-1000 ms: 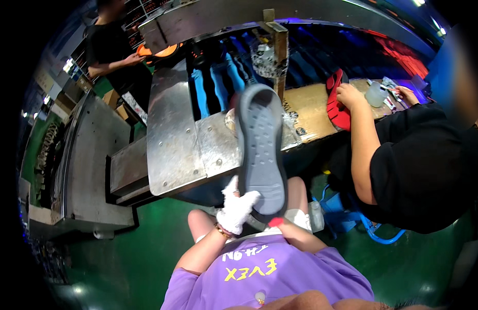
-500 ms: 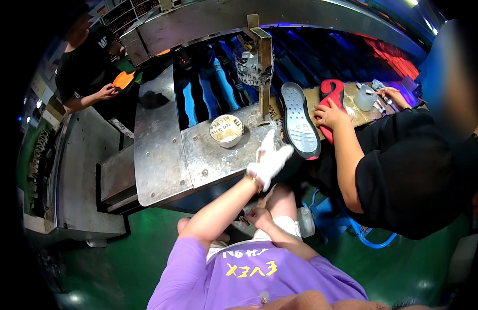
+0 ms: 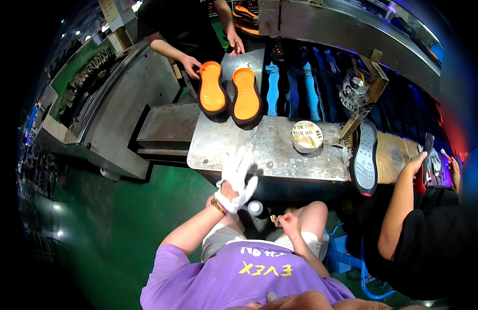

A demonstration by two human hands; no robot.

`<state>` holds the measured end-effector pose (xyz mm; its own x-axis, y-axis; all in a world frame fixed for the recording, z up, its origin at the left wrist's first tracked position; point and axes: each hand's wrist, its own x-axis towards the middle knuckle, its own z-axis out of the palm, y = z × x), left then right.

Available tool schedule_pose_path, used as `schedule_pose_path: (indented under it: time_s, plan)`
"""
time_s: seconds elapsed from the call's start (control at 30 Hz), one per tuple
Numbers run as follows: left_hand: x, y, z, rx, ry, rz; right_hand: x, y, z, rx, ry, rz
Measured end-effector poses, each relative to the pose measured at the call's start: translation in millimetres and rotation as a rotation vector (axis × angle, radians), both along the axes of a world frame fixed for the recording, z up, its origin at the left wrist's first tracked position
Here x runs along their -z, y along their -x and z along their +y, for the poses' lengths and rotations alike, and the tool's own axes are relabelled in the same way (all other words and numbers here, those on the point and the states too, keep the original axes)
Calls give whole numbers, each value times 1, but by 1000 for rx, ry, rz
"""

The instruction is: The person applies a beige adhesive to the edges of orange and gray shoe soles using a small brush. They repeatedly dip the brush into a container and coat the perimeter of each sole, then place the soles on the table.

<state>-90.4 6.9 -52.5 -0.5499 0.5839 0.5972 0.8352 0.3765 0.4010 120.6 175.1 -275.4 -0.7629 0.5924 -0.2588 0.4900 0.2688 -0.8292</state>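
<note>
My left hand [image 3: 236, 181], in a white glove, reaches over the front edge of the metal bench [image 3: 218, 150], fingers stretched out with nothing in them. Beyond it lie two orange and black shoe soles [image 3: 246, 95]; a co-worker's hand touches the left one. Low over my lap, my bare right hand [image 3: 290, 225] is closed with a small tan thing at its fingertips, too small to name. Between my knees shows a dark container with a white round top [image 3: 255, 208]. A grey and black sole [image 3: 365, 157] lies farther right on the bench.
A round tub [image 3: 307, 137] with a taped rim stands on the bench beside an upright metal post [image 3: 370, 98]. Blue strips [image 3: 310, 93] hang behind. At right, another person holds a red and black sole [image 3: 423, 168]. A metal machine [image 3: 115, 103] stands left.
The view has swung left. My left hand has moved from beside the grey sole to the bench's left part. Two orange soles now lie there; the neighbour's red sole is tipped up.
</note>
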Motion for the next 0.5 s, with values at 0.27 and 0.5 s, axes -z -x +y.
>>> schedule_pose_path:
  time_s: [0.27,0.5]
  plan:
    - [42,141,60,-243,244,18,-129,32,27,52,238,391]
    - [46,133,57,-171,-180,-71,-260,87,88,-30,-469,639]
